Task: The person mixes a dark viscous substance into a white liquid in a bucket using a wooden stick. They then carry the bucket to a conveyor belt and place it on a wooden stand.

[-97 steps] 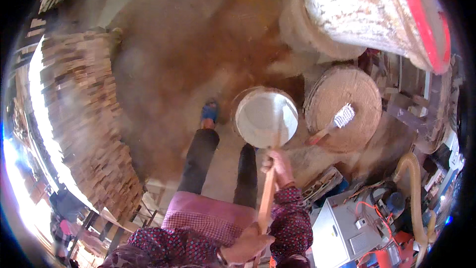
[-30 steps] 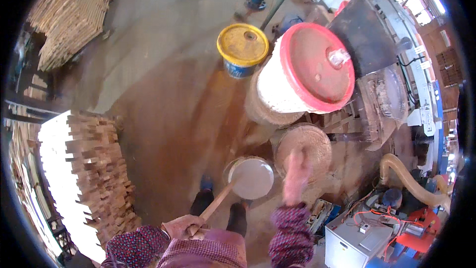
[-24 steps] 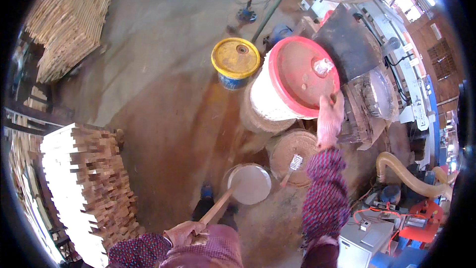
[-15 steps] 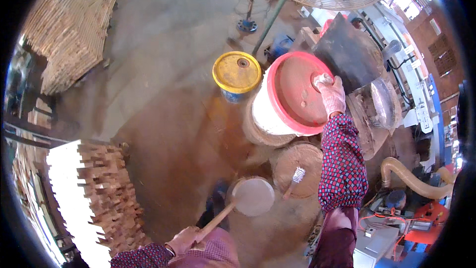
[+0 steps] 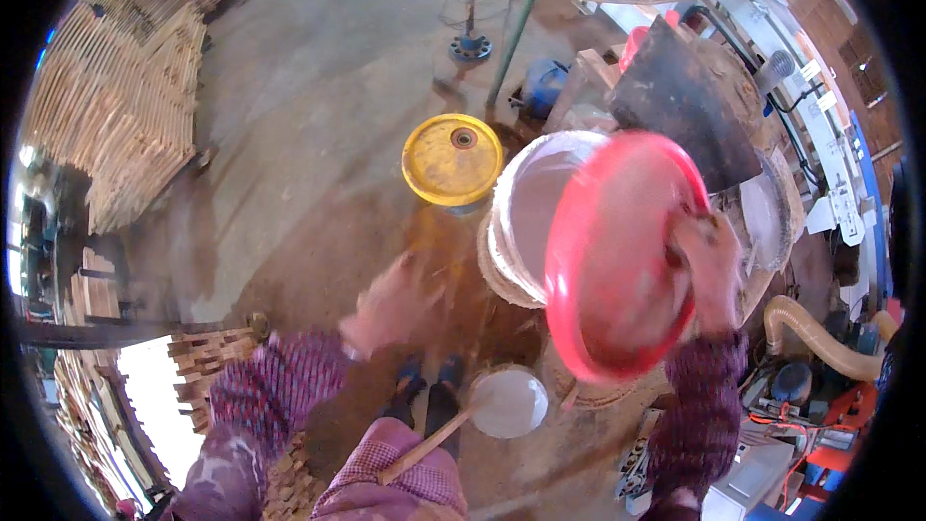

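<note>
"What has the right hand [image 5: 707,256] got?"

"The red lid [image 5: 612,260]. Its fingers are curled in close near the lid's right edge; blur hides exactly what they grip there."

"And where's the lid?"

"Tilted steeply, in front of the right side of the large white bucket [image 5: 503,217], whose left rim and inside show. I can't tell whether they touch."

"The left hand [image 5: 395,307]?"

"Blurred, but its fingers look loosely spread and empty, over the floor below the yellow lid [image 5: 451,159]."

"And that wooden stick [image 5: 429,452]?"

"Out of both hands, slanting from the small white bucket's [image 5: 528,407] left rim toward the checked apron [image 5: 362,475]."
</note>
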`<state>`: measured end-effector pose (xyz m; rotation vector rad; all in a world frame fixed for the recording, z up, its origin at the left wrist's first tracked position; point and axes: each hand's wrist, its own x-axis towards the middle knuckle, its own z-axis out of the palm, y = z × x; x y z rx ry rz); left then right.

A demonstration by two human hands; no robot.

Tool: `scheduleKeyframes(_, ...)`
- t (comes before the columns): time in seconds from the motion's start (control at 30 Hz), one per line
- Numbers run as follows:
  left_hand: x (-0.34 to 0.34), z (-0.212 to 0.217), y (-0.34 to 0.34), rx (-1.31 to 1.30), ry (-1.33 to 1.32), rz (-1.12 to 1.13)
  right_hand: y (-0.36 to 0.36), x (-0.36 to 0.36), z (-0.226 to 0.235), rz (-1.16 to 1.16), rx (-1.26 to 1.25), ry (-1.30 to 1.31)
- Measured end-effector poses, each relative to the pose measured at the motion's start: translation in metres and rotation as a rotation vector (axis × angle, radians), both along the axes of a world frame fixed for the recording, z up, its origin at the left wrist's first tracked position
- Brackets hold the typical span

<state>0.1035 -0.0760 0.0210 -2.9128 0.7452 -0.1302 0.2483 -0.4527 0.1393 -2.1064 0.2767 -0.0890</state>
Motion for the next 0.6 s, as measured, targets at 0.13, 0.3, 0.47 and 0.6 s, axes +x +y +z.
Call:
scheduleKeyframes(0.13, 0.166, 0.015, -0.026, -0.84, 0.405, 0.36, -0.067, -0.101, -0.006, -0.213, 0.17, 0.026)
scheduleKeyframes(0.3, 0.289, 0.007, -0.083, -0.759, 0.59, 0.268, -0.104, -0.267, -0.048, -0.552, 0.144, 0.225)
scheduleKeyframes(0.47, 0.31, -0.009, -0.095, -0.774, 0.873, 0.196, -0.024, -0.34, -0.052, -0.765, 0.461, 0.363)
scheduleKeyframes(0.6, 0.288, -0.006, -0.082, -0.772, 0.81, 0.078, -0.003, -0.396, -0.115, -0.936, 0.583, 0.434)
